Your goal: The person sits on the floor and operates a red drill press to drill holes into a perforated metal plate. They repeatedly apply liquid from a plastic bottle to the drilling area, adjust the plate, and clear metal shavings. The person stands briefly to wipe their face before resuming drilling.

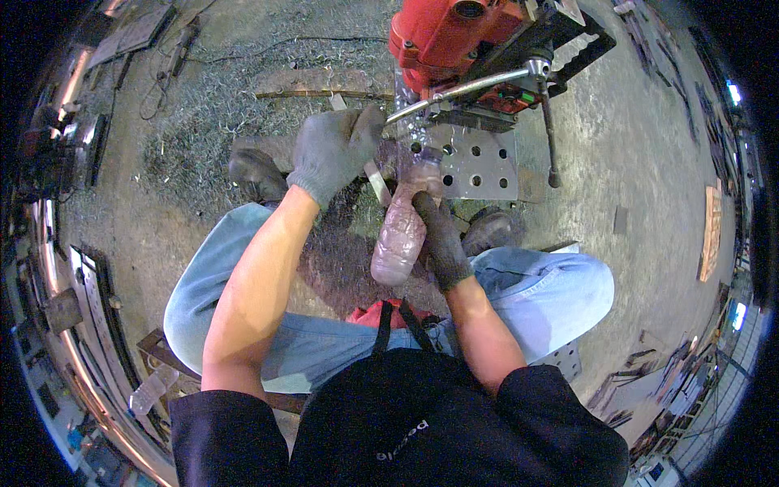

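Both my hands wear grey work gloves. My left hand (337,152) is closed round the end of a bent metal lever handle (466,85), which comes off a red drill press machine (438,45). Beneath the machine lies a flat steel plate (491,187) with rows of round holes. A crumpled clear plastic bottle (398,243) is gripped by my right hand (445,239). It is tilted, its neck end pointing toward the plate near the drill. The drill's tip and the bottle's mouth cannot be made out clearly.
Metal shavings (195,154) cover the floor at the far left, where a cable (284,45) also runs. A narrow metal strip (377,183) lies near the plate. Another plastic bottle (152,390) is at the lower left. Steel scraps (673,390) are piled at the right.
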The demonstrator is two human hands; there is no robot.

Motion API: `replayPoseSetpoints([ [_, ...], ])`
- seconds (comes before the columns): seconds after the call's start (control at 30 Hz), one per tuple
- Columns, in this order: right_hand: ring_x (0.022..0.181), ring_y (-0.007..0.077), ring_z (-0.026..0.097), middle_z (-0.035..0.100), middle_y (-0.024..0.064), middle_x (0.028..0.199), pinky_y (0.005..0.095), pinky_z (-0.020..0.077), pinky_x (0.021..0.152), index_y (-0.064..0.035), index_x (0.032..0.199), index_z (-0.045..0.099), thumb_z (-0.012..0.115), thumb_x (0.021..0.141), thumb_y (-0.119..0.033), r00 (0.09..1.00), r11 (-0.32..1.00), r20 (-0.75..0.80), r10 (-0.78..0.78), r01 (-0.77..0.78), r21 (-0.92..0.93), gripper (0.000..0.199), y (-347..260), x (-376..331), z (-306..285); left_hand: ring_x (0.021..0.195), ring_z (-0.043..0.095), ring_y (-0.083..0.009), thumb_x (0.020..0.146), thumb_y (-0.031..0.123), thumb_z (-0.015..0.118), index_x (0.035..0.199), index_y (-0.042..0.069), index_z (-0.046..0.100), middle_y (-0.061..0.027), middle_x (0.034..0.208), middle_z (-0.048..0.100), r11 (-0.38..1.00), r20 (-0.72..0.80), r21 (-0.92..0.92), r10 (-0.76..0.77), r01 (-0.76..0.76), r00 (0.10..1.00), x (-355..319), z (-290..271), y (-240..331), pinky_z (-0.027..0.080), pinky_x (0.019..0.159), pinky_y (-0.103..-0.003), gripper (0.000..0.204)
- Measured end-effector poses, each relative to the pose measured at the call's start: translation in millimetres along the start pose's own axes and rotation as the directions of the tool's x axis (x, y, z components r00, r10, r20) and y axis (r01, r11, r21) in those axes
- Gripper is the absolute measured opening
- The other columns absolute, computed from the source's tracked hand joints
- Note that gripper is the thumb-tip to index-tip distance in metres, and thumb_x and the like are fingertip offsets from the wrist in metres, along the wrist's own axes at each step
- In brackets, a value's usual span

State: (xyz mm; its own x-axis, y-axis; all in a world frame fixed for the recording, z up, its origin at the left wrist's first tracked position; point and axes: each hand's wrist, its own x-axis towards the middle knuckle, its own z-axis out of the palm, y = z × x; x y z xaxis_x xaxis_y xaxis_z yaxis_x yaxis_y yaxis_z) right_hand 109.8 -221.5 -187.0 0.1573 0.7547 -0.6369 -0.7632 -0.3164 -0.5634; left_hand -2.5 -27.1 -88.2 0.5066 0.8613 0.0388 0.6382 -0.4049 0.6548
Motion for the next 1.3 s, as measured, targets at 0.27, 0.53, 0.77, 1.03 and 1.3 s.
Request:
replayPoseSetpoints([
  [0.27,0.111,0.0164,0.057,0.059,0.0037,0.124,0.03,0.0445,0.099,-0.0094,0.139,0.05,0.05,0.102,-0.046,0.996,0.982,0.078,-0.037,0.022,0.185,0.052,-5,1,7,0.066,0.065,-0.0411,0.094,0.054,0.051,0.072,0.004,0.069,-0.0217,0.064,0.062,0.998,0.058,-0.009,-0.067,0.068,0.996,0,0,4,0.048,0.062,-0.05,0.058],
  [0.53,0.115,0.0095,0.05,0.054,-0.0002,0.125,0.0228,0.0389,0.103,-0.0082,0.137,0.049,0.044,0.107,-0.034,0.992,0.99,0.056,-0.114,0.109,0.094,0.04,-14,-8,14,0.068,0.065,-0.042,0.094,0.054,0.049,0.075,0.004,0.07,-0.0229,0.066,0.062,1.0,0.022,0.007,-0.027,0.027,0.999,0,0,3,0.048,0.062,-0.051,0.058],
  [0.77,0.114,0.0107,0.053,0.057,0.0,0.128,0.0243,0.0423,0.099,-0.0123,0.14,0.051,0.048,0.104,-0.042,0.999,0.999,0.0,-0.035,0.035,0.015,0.047,-16,-9,14,0.067,0.064,-0.0433,0.095,0.053,0.05,0.076,0.004,0.07,-0.0232,0.067,0.062,0.999,0.007,0.052,0.006,-0.006,1.0,1,1,1,0.048,0.061,-0.052,0.056],
  [1.03,0.109,0.0087,0.053,0.057,-0.0022,0.12,0.023,0.0438,0.095,-0.0131,0.135,0.053,0.048,0.104,-0.042,0.999,0.999,0.014,-0.043,0.043,0.033,0.042,-8,1,2,0.064,0.063,-0.0429,0.094,0.056,0.051,0.073,0.004,0.07,-0.0227,0.063,0.061,1.0,-0.009,0.026,-0.009,0.009,1.0,2,4,-1,0.047,0.06,-0.051,0.058],
  [1.3,0.107,0.0077,0.053,0.056,-0.0033,0.119,0.0224,0.0426,0.096,-0.0136,0.134,0.052,0.047,0.105,-0.041,0.986,0.986,0.13,-0.103,0.084,0.147,0.04,-8,2,5,0.065,0.063,-0.0435,0.094,0.056,0.05,0.072,0.003,0.069,-0.0231,0.063,0.061,0.999,0.01,0.04,-0.028,0.027,1.0,2,5,-2,0.047,0.06,-0.051,0.061],
])
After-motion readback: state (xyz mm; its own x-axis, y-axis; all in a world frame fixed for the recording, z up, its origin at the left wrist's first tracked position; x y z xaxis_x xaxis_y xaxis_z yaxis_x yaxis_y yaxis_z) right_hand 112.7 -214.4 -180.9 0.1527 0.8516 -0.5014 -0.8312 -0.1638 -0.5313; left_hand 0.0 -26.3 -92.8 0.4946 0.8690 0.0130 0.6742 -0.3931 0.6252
